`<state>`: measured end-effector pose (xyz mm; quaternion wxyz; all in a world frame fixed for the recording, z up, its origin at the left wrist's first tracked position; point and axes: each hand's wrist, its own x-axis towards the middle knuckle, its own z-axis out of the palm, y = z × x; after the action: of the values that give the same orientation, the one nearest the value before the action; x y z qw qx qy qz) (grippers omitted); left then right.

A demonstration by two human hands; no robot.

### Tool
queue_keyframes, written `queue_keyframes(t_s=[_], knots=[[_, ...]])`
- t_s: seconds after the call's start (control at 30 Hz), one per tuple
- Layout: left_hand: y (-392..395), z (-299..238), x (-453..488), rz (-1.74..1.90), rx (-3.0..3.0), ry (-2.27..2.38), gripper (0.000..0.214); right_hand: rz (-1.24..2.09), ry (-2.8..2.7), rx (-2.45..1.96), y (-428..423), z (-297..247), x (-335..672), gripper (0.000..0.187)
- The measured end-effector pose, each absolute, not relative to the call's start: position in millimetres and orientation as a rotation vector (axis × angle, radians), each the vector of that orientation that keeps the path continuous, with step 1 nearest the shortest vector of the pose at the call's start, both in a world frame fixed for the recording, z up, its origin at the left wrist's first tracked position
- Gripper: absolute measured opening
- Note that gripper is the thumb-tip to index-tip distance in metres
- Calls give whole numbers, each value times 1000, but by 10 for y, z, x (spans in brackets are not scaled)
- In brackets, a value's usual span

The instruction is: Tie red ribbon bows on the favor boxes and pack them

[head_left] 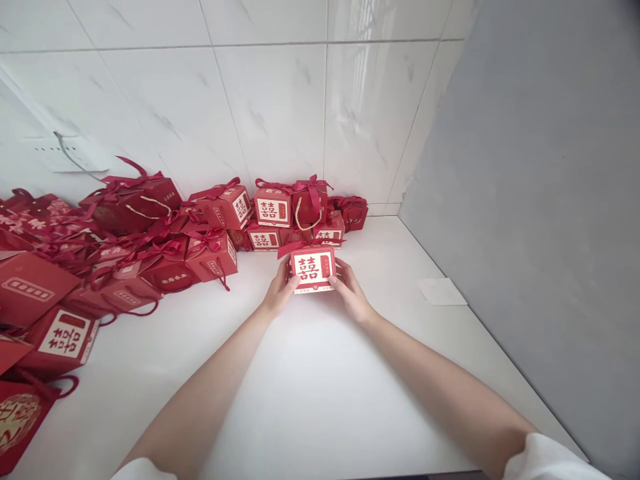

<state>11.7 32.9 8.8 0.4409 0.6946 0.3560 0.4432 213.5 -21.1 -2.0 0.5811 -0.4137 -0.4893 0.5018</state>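
Observation:
A small red gift box point(314, 267) with a white front panel, a red double character and a ribbon on top is between my two hands, near the middle of the white table. My left hand point(284, 288) grips its left side, thumb on the lower front corner. On the right side, my right hand point(351, 289) holds it the same way. The other fingers curl behind the box and are partly hidden. Just behind it, similar boxes stand stacked along the wall, among them one with a white panel point(273, 209) and a dark red one with a cord handle point(309, 203).
Many red boxes with ribbons and cords are heaped on the left, including a box point(65, 339) near the front. White tiles point(275, 107) form the back wall, and a grey panel point(540, 200) bounds the right. A white paper piece point(442, 292) lies at the right edge.

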Motion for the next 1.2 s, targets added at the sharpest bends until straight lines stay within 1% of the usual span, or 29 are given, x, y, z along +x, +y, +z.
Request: queue_keyframes(t_s=[0.13, 0.23, 0.4, 0.57, 0.73, 0.9, 1.2], knots=[[347, 90, 109, 1080, 1682, 967, 70, 1094, -1226, -1044, -235, 12, 2102, 60], [362, 109, 106, 1077, 1679, 1002, 67, 1078, -1261, -1066, -247, 56, 2083, 61], [369, 134, 105, 1062, 1676, 1035, 69, 1087, -1259, -1011, -235, 66, 2082, 61], [380, 143, 108, 1120, 1676, 1002, 63, 1075, -1244, -1083, -218, -1, 2090, 64], [378, 131, 118, 1136, 1659, 991, 60, 1072, -1255, -1079, -217, -7, 2096, 58], [378, 89, 103, 1080, 1684, 1052, 62, 1077, -1254, -1074, -226, 16, 2102, 53], [398, 57, 78, 1050, 1705, 1066, 58, 1081, -1254, -1075, -229, 26, 2100, 52]])
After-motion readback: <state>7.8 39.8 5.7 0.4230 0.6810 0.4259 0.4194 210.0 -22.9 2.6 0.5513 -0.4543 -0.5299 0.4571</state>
